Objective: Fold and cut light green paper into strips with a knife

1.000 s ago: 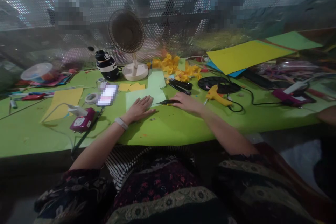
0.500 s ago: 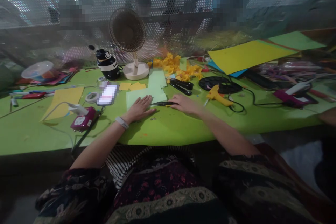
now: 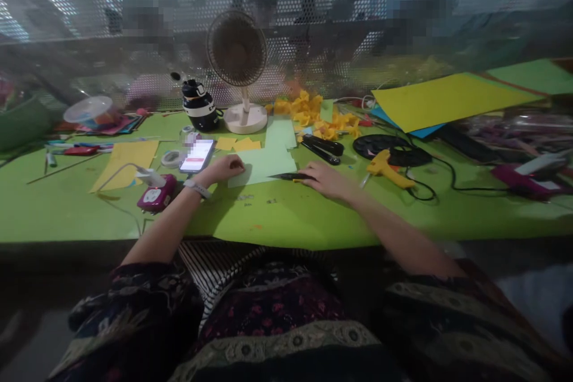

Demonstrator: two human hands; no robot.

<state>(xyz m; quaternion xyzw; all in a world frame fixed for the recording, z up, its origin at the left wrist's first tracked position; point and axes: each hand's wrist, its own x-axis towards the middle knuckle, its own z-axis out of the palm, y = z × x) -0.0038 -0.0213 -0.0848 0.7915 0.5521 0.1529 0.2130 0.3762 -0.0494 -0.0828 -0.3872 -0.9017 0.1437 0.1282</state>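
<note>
A pale green sheet of paper (image 3: 264,164) lies flat on the green-covered table. Over its left end is my left hand (image 3: 226,168), with the fingers curled in; whatever they may hold is hidden. My right hand (image 3: 324,179) is closed around black scissors (image 3: 286,176) with a bit of yellow at the handle. The scissors' dark pointed blades lie across the sheet's lower right part, pointing left. Just in front of the paper are several tiny scraps (image 3: 246,197).
A small fan (image 3: 237,51), a flask (image 3: 199,110) and yellow paper flowers (image 3: 304,108) stand along the back. Nearer are a phone (image 3: 197,156), a stapler (image 3: 322,149), a yellow glue gun (image 3: 385,170) and a purple power socket (image 3: 156,194) with cables.
My left hand has gone from lying flat on the paper to curled fingers at its left end. My right hand still holds the scissors. The camera view has turned slightly left.
</note>
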